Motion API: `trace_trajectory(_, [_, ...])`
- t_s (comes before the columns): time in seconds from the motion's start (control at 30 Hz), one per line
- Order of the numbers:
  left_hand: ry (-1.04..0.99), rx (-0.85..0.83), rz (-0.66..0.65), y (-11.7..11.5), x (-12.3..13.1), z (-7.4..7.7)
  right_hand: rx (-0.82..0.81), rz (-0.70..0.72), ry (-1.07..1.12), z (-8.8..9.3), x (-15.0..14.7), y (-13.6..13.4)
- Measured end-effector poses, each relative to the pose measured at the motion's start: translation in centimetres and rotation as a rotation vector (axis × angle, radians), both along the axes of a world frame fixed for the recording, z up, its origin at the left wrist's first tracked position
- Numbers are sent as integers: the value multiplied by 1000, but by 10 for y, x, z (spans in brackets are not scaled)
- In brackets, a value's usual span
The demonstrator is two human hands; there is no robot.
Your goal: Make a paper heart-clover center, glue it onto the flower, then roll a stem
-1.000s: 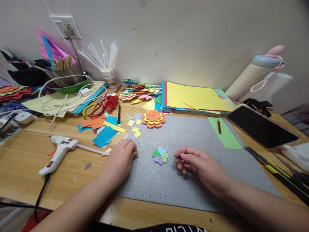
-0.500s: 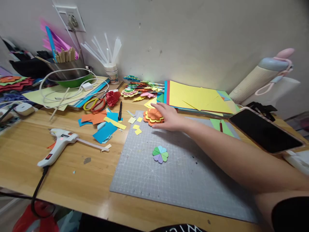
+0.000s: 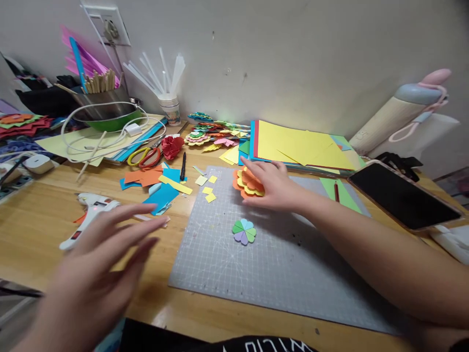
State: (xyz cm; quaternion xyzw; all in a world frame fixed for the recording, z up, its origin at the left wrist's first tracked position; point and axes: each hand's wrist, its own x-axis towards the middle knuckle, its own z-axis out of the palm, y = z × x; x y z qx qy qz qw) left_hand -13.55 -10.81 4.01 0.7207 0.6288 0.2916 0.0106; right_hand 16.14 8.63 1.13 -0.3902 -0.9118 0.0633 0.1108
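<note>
My right hand [image 3: 274, 188] is closed on an orange and yellow layered paper flower [image 3: 247, 183], which it holds tilted just above the far part of the grey cutting mat [image 3: 286, 264]. A small flower of green, blue and purple paper hearts [image 3: 244, 231] lies flat on the mat nearer to me. My left hand [image 3: 98, 264] hovers open above the wooden table, fingers spread and blurred, close to the white glue gun [image 3: 88, 215].
Blue, orange and yellow paper scraps [image 3: 161, 188] lie left of the mat, with scissors [image 3: 142, 157] and a black pen [image 3: 182, 166]. A stack of coloured sheets [image 3: 296, 146] and more paper flowers [image 3: 205, 134] sit at the back. A phone [image 3: 403, 195] lies at the right.
My right hand has closed on the orange and yellow flower and lifted it off the mat, drawing it a little to the right. My left hand has come into view, open, over the table.
</note>
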Motion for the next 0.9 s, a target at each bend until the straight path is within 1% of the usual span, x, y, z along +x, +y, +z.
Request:
trace_trajectory(0.07, [-54,-11,-215,30,37,1,-37,-24,-1,5,20,-19])
trace_trajectory(0.13, [-125,-99,-313,55,68,-3,-108,-67,-20,8,38,-40])
trace_trajectory(0.17, [-154,-140,-341,66,78,-6,-142,-86,-33,9,45,-50])
trace_trajectory(0.27, [-231,-299,-310,89,96,-13,-214,-79,-64,7,60,-81])
trace_trajectory(0.33, [-257,-353,-287,98,99,-18,-229,-96,-57,4,64,-99])
trace_trajectory(0.4, [-288,-366,-271,104,99,-24,-246,-108,-58,-1,65,-113])
trace_trajectory(0.47, [-394,-381,-256,106,97,-31,-235,-117,-54,-4,64,-121])
trace_trajectory(0.5, [-498,-408,-251,106,96,-34,-229,-122,-54,-6,63,-124])
trace_trajectory(0.57, [-790,-517,-241,106,93,-37,-208,-129,-45,-5,62,-126])
trace_trajectory(0.63, [-1115,-664,-228,105,92,-36,-198,-123,-29,-1,58,-125])
trace_trajectory(0.7, [-1366,-766,-214,104,91,-32,-202,-108,-9,7,53,-123])
trace_trajectory(0.8, [-1590,-834,-183,103,90,-25,-191,-85,57,19,41,-119])
trace_trajectory(0.9, [-1703,-949,-180,100,90,-21,-112,-75,206,27,27,-114])
